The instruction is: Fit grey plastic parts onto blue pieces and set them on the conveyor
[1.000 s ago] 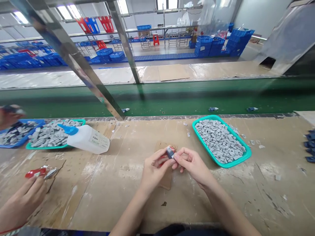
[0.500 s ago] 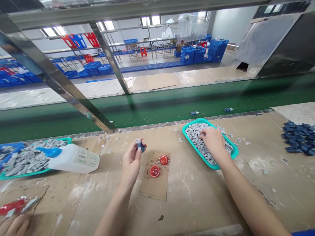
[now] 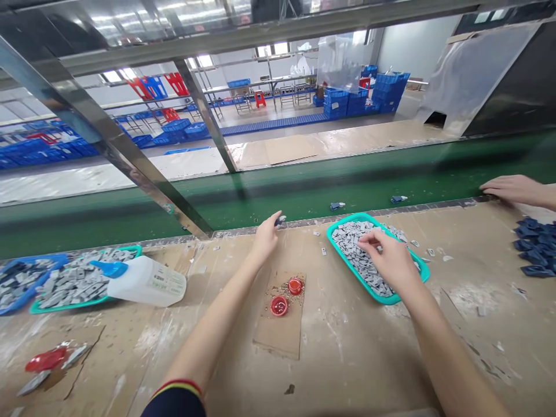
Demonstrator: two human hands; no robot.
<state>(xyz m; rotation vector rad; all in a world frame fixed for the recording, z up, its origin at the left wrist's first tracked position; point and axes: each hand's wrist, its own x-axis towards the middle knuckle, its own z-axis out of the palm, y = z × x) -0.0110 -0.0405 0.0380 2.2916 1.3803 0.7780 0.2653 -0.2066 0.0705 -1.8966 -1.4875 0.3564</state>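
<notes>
My left hand [image 3: 266, 236] reaches to the far edge of the workbench, pinching a small blue-and-grey part [image 3: 280, 220] just above the green conveyor belt [image 3: 330, 194]. My right hand [image 3: 388, 262] rests in a teal plastic tray [image 3: 347, 269], its fingers apart on the heap of small grey pieces [image 3: 354, 246]. Two red glue-filled caps [image 3: 278, 305] lie on a cardboard scrap [image 3: 278, 333] between my arms, nearer my left hand.
A co-worker's hand [image 3: 510, 190] rests on the bench's far edge at right, beside a pile of dark blue parts [image 3: 536, 249]. At left stand a white glue bottle [image 3: 145, 282], a second teal tray [image 3: 73, 284] and a blue tray [image 3: 21, 284]. A steel frame post [image 3: 108, 139] rises beyond the bench.
My left hand has moved forward from above the cardboard to the belt edge, still pinching the part. My right hand stays in the tray. A co-worker's hand has come into view at right.
</notes>
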